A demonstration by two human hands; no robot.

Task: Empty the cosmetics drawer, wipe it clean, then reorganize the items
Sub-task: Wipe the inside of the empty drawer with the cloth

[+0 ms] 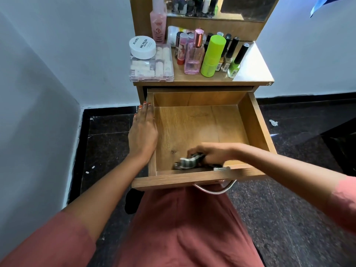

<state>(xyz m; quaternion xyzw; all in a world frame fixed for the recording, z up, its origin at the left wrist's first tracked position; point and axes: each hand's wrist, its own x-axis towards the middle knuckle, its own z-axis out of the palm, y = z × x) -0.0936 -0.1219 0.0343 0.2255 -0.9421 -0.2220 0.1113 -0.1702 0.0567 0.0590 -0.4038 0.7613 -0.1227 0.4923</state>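
Bare wooden drawer [200, 122], right hand [212, 153] gripping patterned cloth [189, 161]

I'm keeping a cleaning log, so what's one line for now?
step: wiping | right hand grips cloth | left hand rests on side of drawer | bottles on tabletop

Before you, the dresser top [257, 68] carries a clear box [152, 71] at its front left corner and a tall pink bottle [158, 22] behind that. To the right stands a tight cluster: a perfume bottle [193, 57], a green can [212, 56] just beside it, and nail polishes [234, 63] nearest the right edge. Below, your drawer [259, 122] stands pulled out, with a cloth [189, 162] on its wooden bottom against the front wall. On the dark floor [289, 209], a white scrap [273, 122] lies to the drawer's right.
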